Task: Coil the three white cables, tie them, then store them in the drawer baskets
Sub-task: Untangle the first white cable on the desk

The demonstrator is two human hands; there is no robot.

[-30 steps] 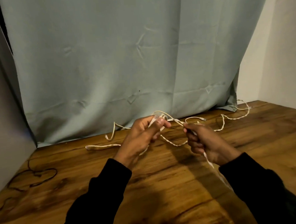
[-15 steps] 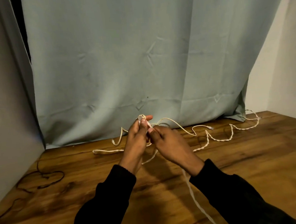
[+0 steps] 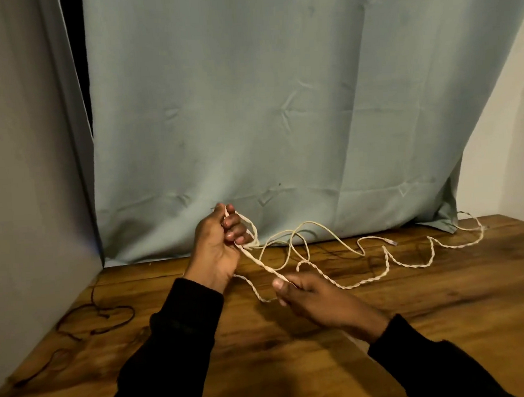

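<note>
A long white twisted cable [image 3: 409, 264] snakes across the wooden table [image 3: 446, 316] toward the back right corner. My left hand [image 3: 219, 247] is raised above the table and grips a few loops of this cable in its curled fingers. My right hand [image 3: 309, 293] sits lower and to the right, pinching the same cable between thumb and fingers. A taut stretch of cable runs between the two hands. A thinner white cable [image 3: 327, 229] loops just behind them. No drawer or basket is visible.
A pale blue curtain [image 3: 265, 121] hangs along the table's back edge. A grey wall panel [image 3: 29, 182] closes the left side. A thin dark cord [image 3: 99, 315] lies curled on the table at the left. White wall stands at the right.
My right hand has pulled away from the left, down and to the right, drawing out a stretch of cable. The left hand keeps its loops. The camera has tilted.
</note>
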